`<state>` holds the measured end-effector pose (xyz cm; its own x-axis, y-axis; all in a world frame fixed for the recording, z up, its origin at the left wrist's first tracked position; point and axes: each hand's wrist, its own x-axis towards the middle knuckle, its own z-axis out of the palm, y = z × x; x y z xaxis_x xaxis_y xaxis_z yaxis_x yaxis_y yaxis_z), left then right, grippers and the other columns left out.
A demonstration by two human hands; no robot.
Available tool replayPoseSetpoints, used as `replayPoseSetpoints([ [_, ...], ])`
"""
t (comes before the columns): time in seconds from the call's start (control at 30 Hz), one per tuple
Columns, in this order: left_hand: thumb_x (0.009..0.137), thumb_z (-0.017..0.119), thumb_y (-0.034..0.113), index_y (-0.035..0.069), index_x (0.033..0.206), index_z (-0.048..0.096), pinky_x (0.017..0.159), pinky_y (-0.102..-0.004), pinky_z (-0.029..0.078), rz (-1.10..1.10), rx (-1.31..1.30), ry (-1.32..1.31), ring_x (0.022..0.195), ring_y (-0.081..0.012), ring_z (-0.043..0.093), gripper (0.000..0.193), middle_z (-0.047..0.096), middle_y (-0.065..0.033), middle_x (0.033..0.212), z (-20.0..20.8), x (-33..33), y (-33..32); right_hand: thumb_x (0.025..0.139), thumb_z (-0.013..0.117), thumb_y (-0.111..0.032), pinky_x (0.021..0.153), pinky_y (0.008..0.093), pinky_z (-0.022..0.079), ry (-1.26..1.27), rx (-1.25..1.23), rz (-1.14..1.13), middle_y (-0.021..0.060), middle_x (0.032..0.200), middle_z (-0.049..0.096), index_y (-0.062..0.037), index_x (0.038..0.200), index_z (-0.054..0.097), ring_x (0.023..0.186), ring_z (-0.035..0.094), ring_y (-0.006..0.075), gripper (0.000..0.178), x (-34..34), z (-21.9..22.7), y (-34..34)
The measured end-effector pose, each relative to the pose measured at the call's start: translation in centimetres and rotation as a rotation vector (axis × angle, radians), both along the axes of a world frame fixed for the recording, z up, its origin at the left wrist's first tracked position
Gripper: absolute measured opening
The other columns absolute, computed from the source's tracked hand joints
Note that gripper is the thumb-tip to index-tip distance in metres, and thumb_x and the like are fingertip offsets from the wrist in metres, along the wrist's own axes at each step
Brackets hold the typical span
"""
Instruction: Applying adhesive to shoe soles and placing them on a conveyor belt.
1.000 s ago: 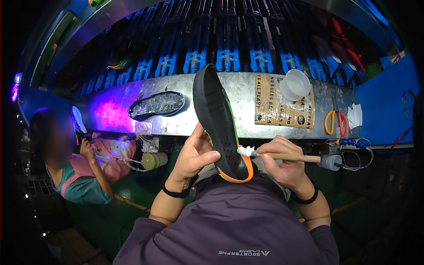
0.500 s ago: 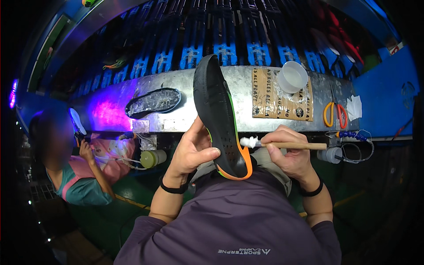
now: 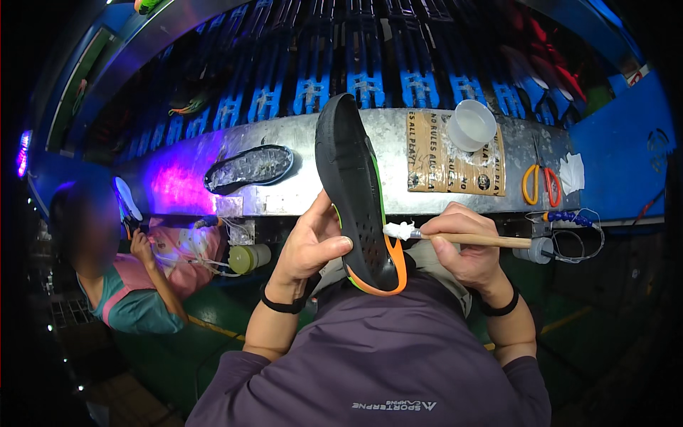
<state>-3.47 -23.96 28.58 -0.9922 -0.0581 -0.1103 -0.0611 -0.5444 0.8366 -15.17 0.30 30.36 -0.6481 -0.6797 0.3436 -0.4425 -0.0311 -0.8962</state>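
Note:
My left hand (image 3: 313, 245) grips a long black shoe sole (image 3: 345, 164) by its left side, thumb across the inner face. The sole stands lengthwise, toe toward the bench, its heel rimmed in orange with a green line along the side. Between the fingers and thumb of my right hand (image 3: 466, 245) is a brush (image 3: 491, 240) with a wooden handle. Its white tip meets or nearly meets the sole's right edge near the heel; I cannot tell whether they touch. On the metal bench (image 3: 320, 192) ahead, another sole (image 3: 252, 167) lies with a pale, shiny inside.
A translucent cup (image 3: 472, 125) stands on a printed cardboard piece (image 3: 455, 171). Scissors (image 3: 541, 183) with orange and red handles lie to the right, beside white paper (image 3: 571, 173). Behind runs a rack with blue holders (image 3: 366, 91). At the left sits a co-worker (image 3: 139, 292).
The sole has tilted slightly, its toe shifting a little right. The brush tip has slid slightly left and upward along the sole's edge. Both hands keep their holds.

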Motion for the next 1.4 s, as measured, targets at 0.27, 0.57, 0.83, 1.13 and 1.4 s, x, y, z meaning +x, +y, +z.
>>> replayPoseSetpoints([
  [0.27, 0.081, 0.076, 0.012, -0.004, 0.158, 0.025, 0.113, -0.0381, 0.041, -0.072, 0.158, -0.042, 0.135, -0.0262, 0.052, 0.094, 0.049, -0.0165, 0.148, -0.1, 0.5, 0.1, 0.093, 0.064, -0.002, 0.070, 0.0276, 0.052, -0.263, -0.052, -0.257, 0.0083, 0.091, 0.071, 0.0018, 0.111, 0.067, 0.076, 0.063, 0.0132, 0.019, -0.3, -0.5, -1.1],
  [0.57, 0.082, 0.076, 0.006, -0.004, 0.159, 0.022, 0.114, -0.0379, 0.041, -0.173, 0.106, -0.063, 0.136, -0.0244, 0.051, 0.095, 0.047, -0.0155, 0.150, 1.1, 0.4, 2.2, 0.094, 0.067, -0.004, 0.072, 0.0231, 0.049, -0.365, -0.134, -0.265, 0.0029, 0.093, 0.065, -0.0004, 0.109, 0.062, 0.083, 0.061, 0.0076, 0.016, -3.1, -2.6, -5.5],
  [0.83, 0.083, 0.075, 0.005, -0.002, 0.161, 0.018, 0.114, -0.0366, 0.040, -0.200, 0.106, -0.087, 0.135, -0.0222, 0.051, 0.097, 0.046, -0.0148, 0.150, 1.3, 0.3, 2.4, 0.089, 0.069, -0.001, 0.071, 0.0214, 0.051, -0.439, -0.085, -0.257, 0.0018, 0.090, 0.065, -0.0020, 0.105, 0.060, 0.078, 0.061, 0.0056, 0.018, -3.2, -3.4, -5.9],
  [1.13, 0.083, 0.075, 0.006, -0.003, 0.161, 0.016, 0.112, -0.0357, 0.041, -0.213, 0.110, -0.085, 0.133, -0.0211, 0.052, 0.098, 0.048, -0.0139, 0.148, 0.9, 0.2, 2.4, 0.087, 0.066, 0.006, 0.073, 0.0194, 0.051, -0.543, -0.146, -0.149, 0.0017, 0.094, 0.062, -0.0012, 0.113, 0.056, 0.082, 0.059, 0.0045, 0.028, -3.2, -3.8, -5.7],
  [1.4, 0.083, 0.077, 0.009, -0.003, 0.159, 0.023, 0.113, -0.0381, 0.042, -0.142, 0.092, -0.054, 0.134, -0.0238, 0.051, 0.094, 0.047, -0.0140, 0.149, 0.2, 0.6, 2.0, 0.090, 0.058, 0.008, 0.076, 0.0216, 0.051, -0.550, -0.186, -0.157, 0.0038, 0.100, 0.061, -0.0004, 0.123, 0.055, 0.086, 0.059, 0.0066, 0.034, -2.8, -4.0, -4.5],
])
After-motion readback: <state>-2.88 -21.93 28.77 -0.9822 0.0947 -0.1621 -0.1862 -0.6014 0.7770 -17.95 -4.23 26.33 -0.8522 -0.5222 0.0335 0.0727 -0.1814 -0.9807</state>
